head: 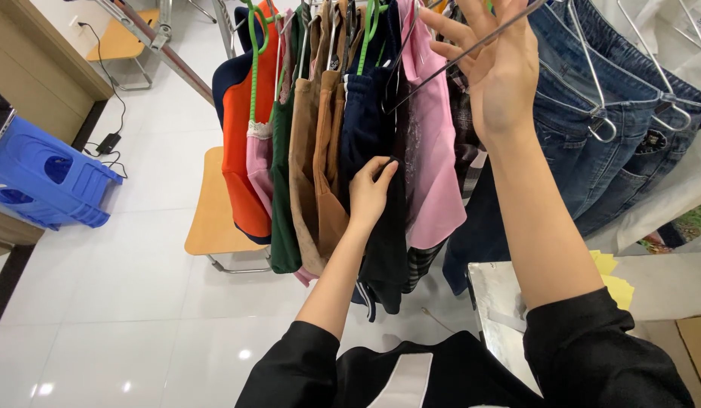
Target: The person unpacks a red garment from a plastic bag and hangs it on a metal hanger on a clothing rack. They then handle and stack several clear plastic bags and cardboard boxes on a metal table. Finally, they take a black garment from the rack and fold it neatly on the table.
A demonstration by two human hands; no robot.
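A: Left hand [369, 193], what's it on?

B: Fingers pinched on the edge of a black garment [384, 249] hanging in the packed row on the rack. Grip closed on the fabric, thumb and fingertips together, about mid-height of the cloth.

A: Right hand [494, 64]?

B: Raised high, fingers curled loosely around a thin metal hanger [471, 51]. The wire runs on a slant, up toward the right and down toward the left, where its low end reaches the top of the dark garments. Grip is partly closed on the wire, not a tight fist.

A: Key relation?

B: The black garment hangs straight down, long axis vertical, below and to the left of the right hand. The left hand is the nearer one, already touching it. The hanger sits above the garment, between the pink top [433, 151] and the navy piece [362, 128].

A: Neighbours?

B: Left of the black one: brown trousers [316, 174], green top [284, 189], orange top [237, 151]. Right of the raised arm: jeans [592, 151] on metal clip hangers.

A: Below?

B: White tiled floor [123, 302], a wooden chair [214, 219] under the rack's left end, a blue plastic stool [44, 181] tipped near the floor's left edge.
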